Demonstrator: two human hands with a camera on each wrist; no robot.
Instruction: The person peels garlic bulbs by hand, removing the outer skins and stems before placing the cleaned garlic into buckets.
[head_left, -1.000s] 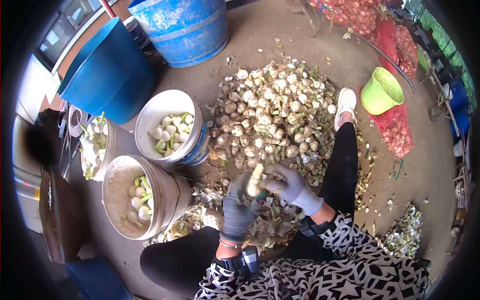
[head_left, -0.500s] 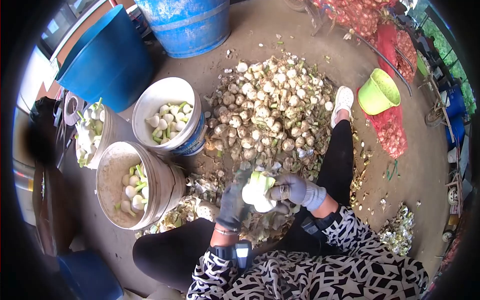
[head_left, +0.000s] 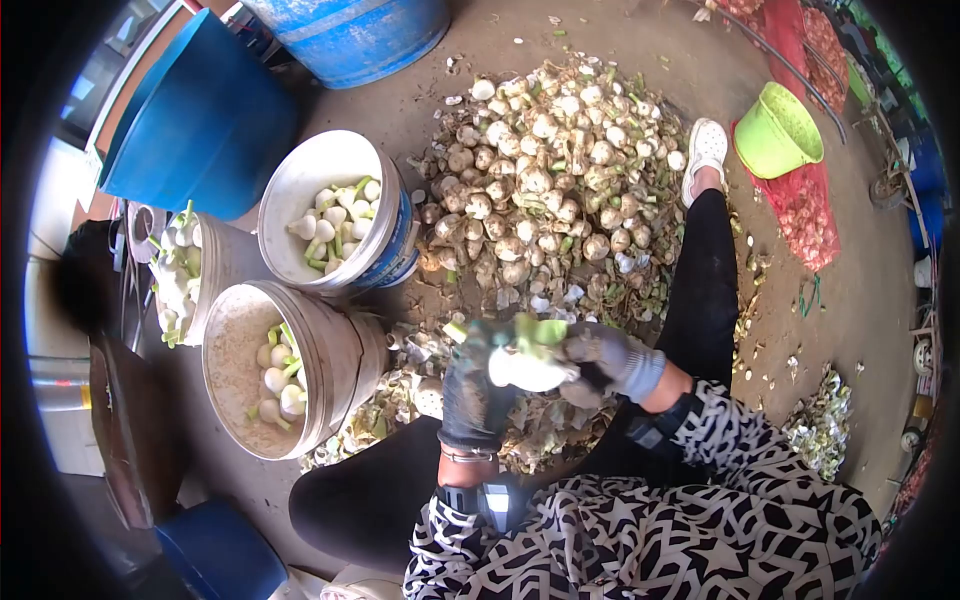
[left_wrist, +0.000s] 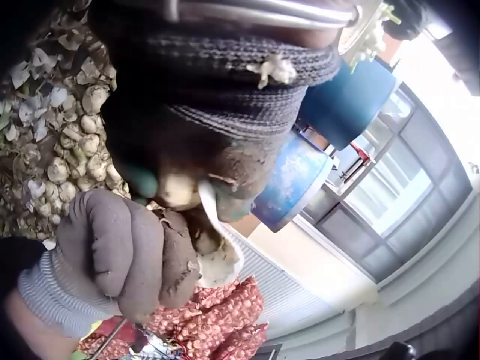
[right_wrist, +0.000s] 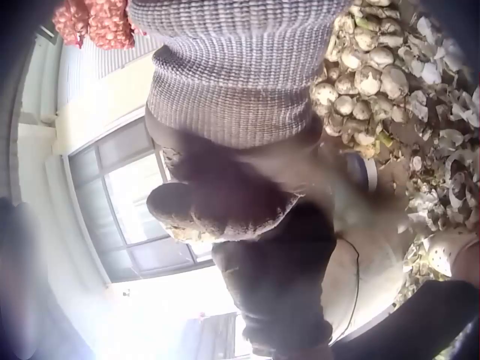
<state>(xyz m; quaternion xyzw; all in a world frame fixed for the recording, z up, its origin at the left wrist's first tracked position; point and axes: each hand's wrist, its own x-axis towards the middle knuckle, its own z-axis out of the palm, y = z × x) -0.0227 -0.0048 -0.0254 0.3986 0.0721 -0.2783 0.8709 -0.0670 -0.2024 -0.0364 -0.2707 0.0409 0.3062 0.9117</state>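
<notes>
Between the two gloved hands is a white garlic bulb with a green stem part, blurred by motion in the head view. My left hand, in a dark grey-green glove, grips it from the left. From the right, my right hand in a grey glove curls its fingers at the bulb's skin. A pale strip of garlic skin hangs between the hands in the left wrist view. In the right wrist view the gloved fingers cover most of the bulb. Loose skins lie beneath the hands.
Ahead is a large heap of garlic bulbs. To the left stand a white bucket and a beige bucket, both holding trimmed garlic, with another filled bucket behind. A lime-green bucket sits at the right, beside a white shoe.
The bulb has turned in the hands, from a narrow pale stem upright to a broad white side with green showing. Both hands stay together, shifting slightly. The head view has tilted a little.
</notes>
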